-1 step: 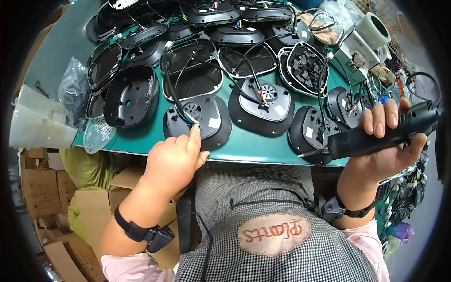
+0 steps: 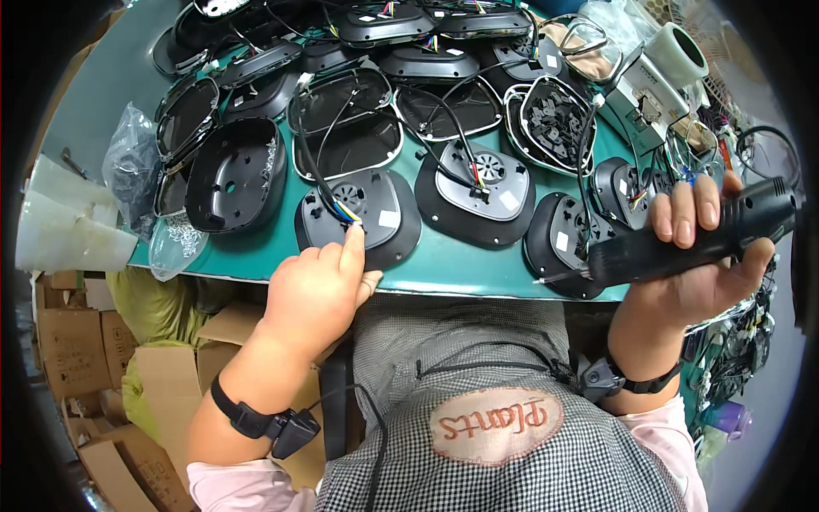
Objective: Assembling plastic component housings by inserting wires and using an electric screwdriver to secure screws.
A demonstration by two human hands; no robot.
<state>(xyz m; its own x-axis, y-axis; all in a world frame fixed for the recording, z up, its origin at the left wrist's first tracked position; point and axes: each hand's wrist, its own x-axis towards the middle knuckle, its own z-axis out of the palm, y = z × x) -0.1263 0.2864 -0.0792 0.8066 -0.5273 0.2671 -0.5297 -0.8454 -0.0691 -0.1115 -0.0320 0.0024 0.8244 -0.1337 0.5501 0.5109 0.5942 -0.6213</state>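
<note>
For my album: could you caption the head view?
Right hand grips a black driver tool; left hand puts an index finger to coloured wires on a grey-and-black housing.

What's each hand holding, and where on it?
Right hand: the black power screwdriver, gripped around the middle of its body. Left hand: index fingertip at the coloured wires on the cover; can't tell if it holds them.

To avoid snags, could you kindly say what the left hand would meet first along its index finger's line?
Probably the coloured wires right by the left hand, though whether they touch is unclear.
</note>
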